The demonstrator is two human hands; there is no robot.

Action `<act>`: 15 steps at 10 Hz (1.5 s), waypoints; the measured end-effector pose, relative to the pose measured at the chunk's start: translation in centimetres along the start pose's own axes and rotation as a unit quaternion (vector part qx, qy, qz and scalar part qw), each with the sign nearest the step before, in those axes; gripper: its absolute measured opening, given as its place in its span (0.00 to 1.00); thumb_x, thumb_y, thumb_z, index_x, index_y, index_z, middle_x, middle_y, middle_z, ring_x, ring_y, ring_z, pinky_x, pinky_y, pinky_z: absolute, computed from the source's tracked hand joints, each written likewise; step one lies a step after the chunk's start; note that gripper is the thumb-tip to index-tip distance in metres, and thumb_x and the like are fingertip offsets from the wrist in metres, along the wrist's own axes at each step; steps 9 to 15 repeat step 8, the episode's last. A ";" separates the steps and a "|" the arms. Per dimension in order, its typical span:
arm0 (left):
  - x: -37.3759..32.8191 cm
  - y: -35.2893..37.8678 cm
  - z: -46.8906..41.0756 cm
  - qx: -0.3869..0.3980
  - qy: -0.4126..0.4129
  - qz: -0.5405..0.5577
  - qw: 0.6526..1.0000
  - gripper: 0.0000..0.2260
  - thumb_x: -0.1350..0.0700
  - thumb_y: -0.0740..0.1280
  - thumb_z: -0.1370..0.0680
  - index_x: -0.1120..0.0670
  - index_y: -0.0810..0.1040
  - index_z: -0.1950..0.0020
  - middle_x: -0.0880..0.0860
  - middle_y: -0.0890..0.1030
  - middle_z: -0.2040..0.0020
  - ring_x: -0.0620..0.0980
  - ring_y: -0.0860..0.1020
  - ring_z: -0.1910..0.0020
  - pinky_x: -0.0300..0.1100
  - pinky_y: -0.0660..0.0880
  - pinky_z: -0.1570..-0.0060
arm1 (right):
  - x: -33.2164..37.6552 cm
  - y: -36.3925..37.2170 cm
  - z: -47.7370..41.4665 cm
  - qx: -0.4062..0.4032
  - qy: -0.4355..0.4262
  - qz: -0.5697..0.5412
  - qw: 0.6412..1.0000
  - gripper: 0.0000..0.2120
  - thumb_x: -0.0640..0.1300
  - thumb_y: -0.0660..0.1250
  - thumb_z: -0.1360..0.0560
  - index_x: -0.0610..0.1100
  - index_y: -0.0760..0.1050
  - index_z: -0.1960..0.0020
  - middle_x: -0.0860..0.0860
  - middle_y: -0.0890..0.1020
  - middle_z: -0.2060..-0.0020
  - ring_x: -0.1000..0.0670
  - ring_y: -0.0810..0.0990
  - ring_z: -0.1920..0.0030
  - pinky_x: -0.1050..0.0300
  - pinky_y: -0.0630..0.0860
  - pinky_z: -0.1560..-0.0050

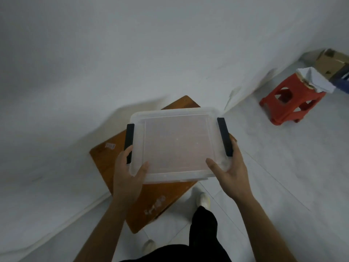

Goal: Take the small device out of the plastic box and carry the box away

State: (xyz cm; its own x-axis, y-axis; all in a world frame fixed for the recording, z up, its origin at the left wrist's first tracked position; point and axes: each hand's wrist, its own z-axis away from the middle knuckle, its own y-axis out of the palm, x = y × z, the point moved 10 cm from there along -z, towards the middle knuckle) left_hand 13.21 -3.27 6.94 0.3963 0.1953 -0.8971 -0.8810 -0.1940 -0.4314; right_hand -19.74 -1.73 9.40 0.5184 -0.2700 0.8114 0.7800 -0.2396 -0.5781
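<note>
White wall (132, 53) is filling most of the view beyond the fingertips, and pale floor tiles (283, 176) are running off past the right hand. Brown wooden table (105, 159) is sitting right under both hands, glossy top, rounded corners, with some whitish sticker residue on it near the left wrist.

The box (175, 144) is hanging over that table, gripped from both sides. It's cloudy see-through plastic, squarish and flat, lid on, with a black clip (129, 142) under the left fingers and another black clip (224, 137) under the right ones. Can't tell what's inside, the lid is too frosted and the device isn't showing.

Left hand (128, 173) is clamping the near left corner: thumb (141, 170) lying flat on the lid, the other fingers wrapping round the edge by the clip. Right hand (230, 171) is doing the mirror thing on the near right corner, thumb (214, 165) spread wide on top of the lid, fingers curling around the side, touching the lower end of the clip. Both hands spread fairly wide, holding the box.

Well off past the right fingers, a red plastic stool (287, 104) with cut-out sides is standing by the wall, white paper (315, 80) draping over its seat, and a cardboard box (330, 63) is sitting behind it. Nothing is sitting between hands and box.

Down below the wrists, black trousers (204, 233) and a pale shoe (203, 200) are showing.
</note>
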 end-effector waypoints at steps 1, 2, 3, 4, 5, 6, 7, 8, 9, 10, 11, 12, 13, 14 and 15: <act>1.9 1.8 -2.2 -0.053 -0.052 -0.015 0.997 0.30 0.53 0.73 0.23 0.51 0.66 0.23 0.48 0.69 0.29 0.48 0.68 0.33 0.50 0.69 0.33 | -0.4 4.0 -7.3 0.096 -0.030 0.022 0.995 0.42 0.59 0.73 0.28 0.54 0.54 0.22 0.54 0.71 0.31 0.49 0.73 0.33 0.44 0.77 0.37; 4.0 2.9 -3.5 -0.101 -0.129 -0.031 0.986 0.31 0.52 0.73 0.23 0.52 0.65 0.22 0.54 0.68 0.24 0.55 0.68 0.27 0.55 0.69 0.29 | -0.1 7.6 -12.9 0.184 -0.063 0.044 0.980 0.45 0.63 0.73 0.30 0.55 0.53 0.22 0.54 0.69 0.29 0.50 0.70 0.30 0.46 0.74 0.35; 4.3 4.3 -4.9 -0.133 -0.171 -0.043 0.975 0.32 0.54 0.72 0.22 0.54 0.64 0.21 0.57 0.68 0.24 0.58 0.68 0.26 0.55 0.68 0.30 | -0.2 10.7 -17.6 0.257 -0.087 0.058 0.961 0.48 0.68 0.70 0.31 0.55 0.49 0.21 0.53 0.65 0.25 0.49 0.66 0.26 0.42 0.72 0.32; 5.0 5.2 -6.5 -0.153 -0.202 -0.064 0.965 0.32 0.53 0.72 0.22 0.55 0.62 0.21 0.58 0.68 0.24 0.59 0.67 0.26 0.57 0.69 0.29 | 0.1 13.7 -21.0 0.318 -0.104 0.078 0.939 0.51 0.70 0.67 0.31 0.54 0.44 0.20 0.52 0.57 0.20 0.47 0.60 0.22 0.39 0.66 0.27; 5.8 5.4 -8.0 -0.158 -0.215 -0.080 0.961 0.33 0.51 0.70 0.21 0.54 0.61 0.20 0.58 0.65 0.22 0.60 0.65 0.25 0.60 0.68 0.29 | 0.2 16.0 -22.7 0.353 -0.115 0.086 0.925 0.51 0.69 0.67 0.29 0.53 0.40 0.19 0.52 0.52 0.19 0.46 0.56 0.21 0.40 0.62 0.25; 6.0 5.6 -9.2 -0.148 -0.219 -0.094 0.960 0.33 0.51 0.69 0.20 0.54 0.59 0.19 0.58 0.61 0.21 0.60 0.64 0.24 0.59 0.67 0.28 | 0.3 17.2 -23.4 0.365 -0.118 0.104 0.918 0.51 0.69 0.65 0.28 0.52 0.38 0.19 0.51 0.50 0.19 0.45 0.55 0.21 0.39 0.63 0.26; 5.8 6.0 -9.6 -0.143 -0.209 -0.095 0.963 0.32 0.50 0.67 0.19 0.53 0.58 0.19 0.58 0.56 0.20 0.61 0.62 0.24 0.57 0.67 0.29 | 0.5 17.6 -23.3 0.364 -0.136 0.114 0.914 0.51 0.68 0.65 0.27 0.52 0.35 0.20 0.52 0.47 0.19 0.45 0.55 0.21 0.41 0.64 0.27; 6.2 6.4 -9.5 -0.136 -0.200 -0.113 0.964 0.31 0.48 0.64 0.18 0.52 0.56 0.18 0.58 0.53 0.18 0.62 0.58 0.22 0.59 0.65 0.28 | 0.1 18.1 -24.0 0.378 -0.132 0.151 0.904 0.52 0.68 0.64 0.27 0.50 0.35 0.20 0.51 0.47 0.19 0.45 0.55 0.21 0.41 0.64 0.27; 6.2 6.4 -9.5 -0.136 -0.200 -0.113 0.964 0.31 0.48 0.64 0.18 0.52 0.56 0.18 0.58 0.53 0.18 0.62 0.58 0.22 0.59 0.65 0.28 | 0.1 18.1 -24.0 0.378 -0.132 0.151 0.904 0.52 0.68 0.64 0.27 0.50 0.35 0.20 0.51 0.47 0.19 0.45 0.55 0.21 0.41 0.64 0.27; 6.2 6.4 -9.5 -0.136 -0.200 -0.113 0.964 0.31 0.48 0.64 0.18 0.52 0.56 0.18 0.58 0.53 0.18 0.62 0.58 0.22 0.59 0.65 0.28 | 0.1 18.1 -24.0 0.378 -0.132 0.151 0.904 0.52 0.68 0.64 0.27 0.50 0.35 0.20 0.51 0.47 0.19 0.45 0.55 0.21 0.41 0.64 0.27; 6.2 6.4 -9.5 -0.136 -0.200 -0.113 0.964 0.31 0.48 0.64 0.18 0.52 0.56 0.18 0.58 0.53 0.18 0.62 0.58 0.22 0.59 0.65 0.28 | 0.1 18.1 -24.0 0.378 -0.132 0.151 0.904 0.52 0.68 0.64 0.27 0.50 0.35 0.20 0.51 0.47 0.19 0.45 0.55 0.21 0.41 0.64 0.27; 6.2 6.4 -9.5 -0.136 -0.200 -0.113 0.964 0.31 0.48 0.64 0.18 0.52 0.56 0.18 0.58 0.53 0.18 0.62 0.58 0.22 0.59 0.65 0.28 | 0.1 18.1 -24.0 0.378 -0.132 0.151 0.904 0.52 0.68 0.64 0.27 0.50 0.35 0.20 0.51 0.47 0.19 0.45 0.55 0.21 0.41 0.64 0.27; 6.2 6.4 -9.5 -0.136 -0.200 -0.113 0.964 0.31 0.48 0.64 0.18 0.52 0.56 0.18 0.58 0.53 0.18 0.62 0.58 0.22 0.59 0.65 0.28 | 0.1 18.1 -24.0 0.378 -0.132 0.151 0.904 0.52 0.68 0.64 0.27 0.50 0.35 0.20 0.51 0.47 0.19 0.45 0.55 0.21 0.41 0.64 0.27; 6.2 6.4 -9.5 -0.136 -0.200 -0.113 0.964 0.31 0.48 0.64 0.18 0.52 0.56 0.18 0.58 0.53 0.18 0.62 0.58 0.22 0.59 0.65 0.28 | 0.1 18.1 -24.0 0.378 -0.132 0.151 0.904 0.52 0.68 0.64 0.27 0.50 0.35 0.20 0.51 0.47 0.19 0.45 0.55 0.21 0.41 0.64 0.27; 6.2 6.4 -9.5 -0.136 -0.200 -0.113 0.964 0.31 0.48 0.64 0.18 0.52 0.56 0.18 0.58 0.53 0.18 0.62 0.58 0.22 0.59 0.65 0.28 | 0.1 18.1 -24.0 0.378 -0.132 0.151 0.904 0.52 0.68 0.64 0.27 0.50 0.35 0.20 0.51 0.47 0.19 0.45 0.55 0.21 0.41 0.64 0.27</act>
